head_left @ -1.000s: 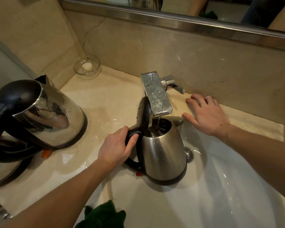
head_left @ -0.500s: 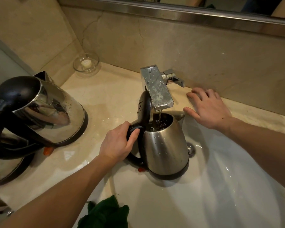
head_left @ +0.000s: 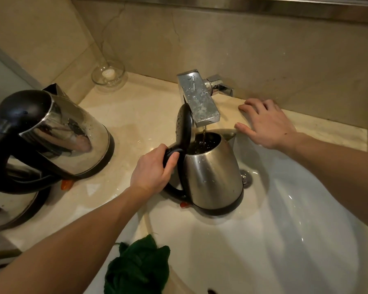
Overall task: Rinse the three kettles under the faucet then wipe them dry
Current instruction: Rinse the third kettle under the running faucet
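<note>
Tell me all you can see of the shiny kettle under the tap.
The brushed-steel kettle has a tapering body, black base ring, black curved handle and short spout facing the wall. Its black lid stands flipped open; droplets dot its side. It sits nearly upright at the edge of the white sink under the square chrome faucet, whose thin stream runs into it. The left hand grips the handle.

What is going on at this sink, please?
A person is rinsing a steel kettle at the sink. The left hand grips its black handle, lid open, while water from the faucet runs into it. The right hand rests flat on the counter beside the faucet. Two other kettles stand at left, and a green cloth lies at the sink's near edge.
</note>
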The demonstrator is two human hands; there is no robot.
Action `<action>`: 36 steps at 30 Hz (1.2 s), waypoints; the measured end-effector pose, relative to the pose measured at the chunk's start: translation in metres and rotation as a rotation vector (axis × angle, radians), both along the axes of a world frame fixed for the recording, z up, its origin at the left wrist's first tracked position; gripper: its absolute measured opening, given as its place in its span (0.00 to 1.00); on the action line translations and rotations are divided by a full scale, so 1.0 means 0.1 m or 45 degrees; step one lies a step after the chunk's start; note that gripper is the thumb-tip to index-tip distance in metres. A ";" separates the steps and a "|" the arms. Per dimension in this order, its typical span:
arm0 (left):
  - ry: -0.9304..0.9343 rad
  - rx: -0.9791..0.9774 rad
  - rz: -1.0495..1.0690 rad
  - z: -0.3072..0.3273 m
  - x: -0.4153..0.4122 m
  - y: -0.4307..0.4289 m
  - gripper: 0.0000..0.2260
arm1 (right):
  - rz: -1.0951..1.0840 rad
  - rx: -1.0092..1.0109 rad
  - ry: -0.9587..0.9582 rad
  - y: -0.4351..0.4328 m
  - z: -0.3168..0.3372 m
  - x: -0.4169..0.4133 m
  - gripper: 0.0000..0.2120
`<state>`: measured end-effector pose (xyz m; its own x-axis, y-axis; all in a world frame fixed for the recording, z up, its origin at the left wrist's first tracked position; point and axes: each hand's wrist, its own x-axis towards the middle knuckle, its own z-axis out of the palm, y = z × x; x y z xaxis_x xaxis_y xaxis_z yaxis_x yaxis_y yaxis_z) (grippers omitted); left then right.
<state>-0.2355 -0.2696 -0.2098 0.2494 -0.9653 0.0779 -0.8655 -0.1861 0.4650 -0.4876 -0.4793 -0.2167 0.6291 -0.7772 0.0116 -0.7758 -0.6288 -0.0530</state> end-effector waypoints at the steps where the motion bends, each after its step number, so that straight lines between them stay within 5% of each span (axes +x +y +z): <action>1: 0.002 0.001 -0.003 0.00 0.00 0.00 0.25 | -0.012 0.026 -0.005 0.00 0.01 0.00 0.31; 5: 0.007 0.024 0.000 0.01 -0.01 0.01 0.24 | -0.148 0.162 -0.196 0.06 0.05 0.08 0.34; 11: -0.003 0.053 0.004 -0.03 0.03 0.00 0.23 | -0.316 0.411 -0.520 0.11 0.17 0.18 0.21; 17: 0.001 0.088 0.014 -0.03 0.03 -0.01 0.23 | -0.497 0.780 -1.109 0.34 0.58 0.37 0.24; 28: 0.010 0.141 0.027 0.00 0.02 0.00 0.17 | -0.572 0.782 -1.399 0.46 0.88 0.71 0.26; 36: 0.022 0.132 -0.016 0.03 0.04 0.01 0.18 | -0.557 0.728 -1.148 0.60 0.88 0.68 0.37</action>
